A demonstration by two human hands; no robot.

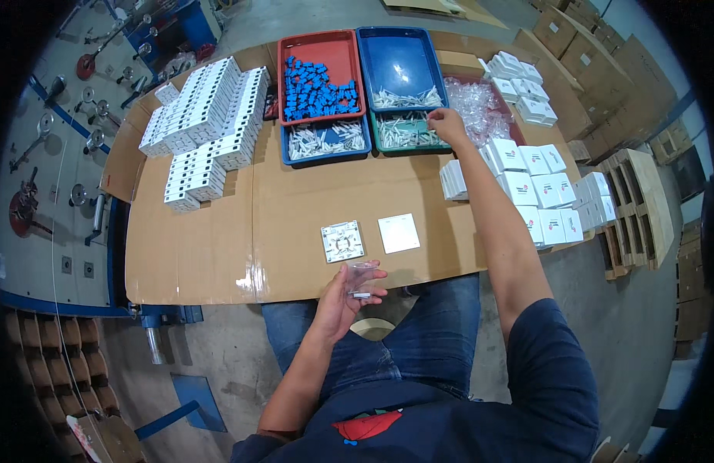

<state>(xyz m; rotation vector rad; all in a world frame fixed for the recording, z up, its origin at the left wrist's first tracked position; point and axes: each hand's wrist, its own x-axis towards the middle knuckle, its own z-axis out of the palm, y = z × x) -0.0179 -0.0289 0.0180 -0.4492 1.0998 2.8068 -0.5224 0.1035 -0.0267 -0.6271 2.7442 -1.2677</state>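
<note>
My left hand (pixel 338 309) is in front of the table's near edge, palm up, fingers curled around a small clear plastic bag (pixel 362 272). A small white piece (pixel 362 295) shows at the bag's lower end. My right arm stretches far forward, and my right hand (pixel 447 125) is at the right end of a green tray (pixel 378 140) of small white parts. Its fingers are bent together, pointing down; what they pinch is too small to tell. Just beyond my left hand lie a square white frame with inner cut-outs (pixel 343 241) and a plain white square plate (pixel 399 233).
Left stand stacked white switch-like blocks (pixel 206 108). A red tray (pixel 318 46) holds blue pieces; blue trays (pixel 399 58) (pixel 326 159) hold white parts. Clear bags (pixel 477 108) fill a red bin. White boxes (pixel 519 187) are stacked right, partly behind my right arm.
</note>
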